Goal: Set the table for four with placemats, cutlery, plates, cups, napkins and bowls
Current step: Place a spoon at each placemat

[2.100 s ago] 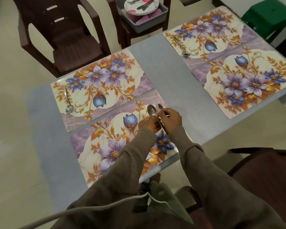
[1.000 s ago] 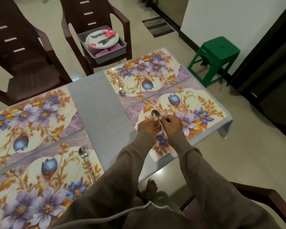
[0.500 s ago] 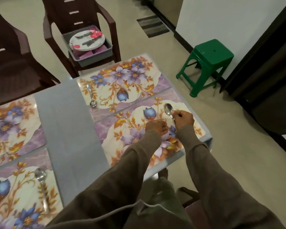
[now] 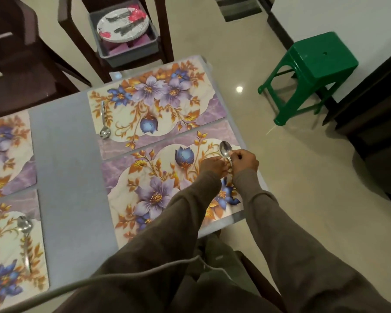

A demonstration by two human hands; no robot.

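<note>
Head view: four placemats (image 4: 165,105) laid, two spoons down; right hand (image 4: 245,162) pinches a spoon (image 4: 225,149) over the near-right table corner, left hand (image 4: 212,166) curled beside it. Plates (image 4: 123,24) wait on a chair.

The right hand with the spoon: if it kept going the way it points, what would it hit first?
Probably nothing on the table: the right hand and its spoon point past the placemat corner toward the floor, though depth is unclear.
</note>
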